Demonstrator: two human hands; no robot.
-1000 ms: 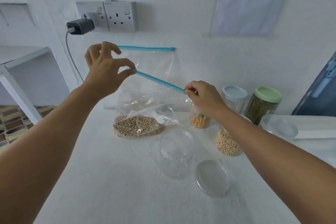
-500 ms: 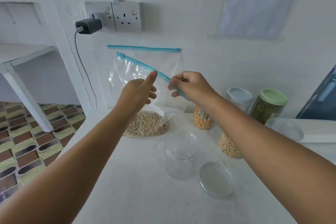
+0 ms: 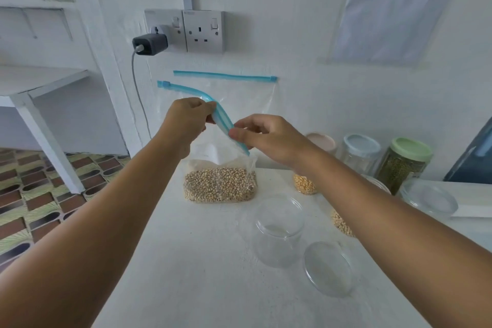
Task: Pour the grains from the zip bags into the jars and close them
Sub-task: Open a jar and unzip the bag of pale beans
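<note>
A clear zip bag (image 3: 221, 184) with a blue zip strip stands on the white counter (image 3: 202, 274), its bottom filled with pale beige grains. My left hand (image 3: 186, 120) pinches the blue strip near its middle. My right hand (image 3: 263, 136) pinches the same strip a little lower and to the right, and the strip bends between them. An empty clear jar (image 3: 277, 231) stands open in front of the bag, its clear lid (image 3: 328, 267) lying flat beside it on the right.
A second zip bag (image 3: 239, 88) leans on the wall behind. Jars stand at the right: yellow grains (image 3: 304, 184), beige grains (image 3: 342, 222), a blue-lidded jar (image 3: 360, 152), a green-lidded jar (image 3: 403, 165). The counter's left edge drops to a tiled floor (image 3: 40, 194). A charger (image 3: 149, 44) hangs plugged in above.
My left hand came in from the strip's far left end and now pinches it close to my right hand. The strip's left end has sprung free and the strip has bent.
</note>
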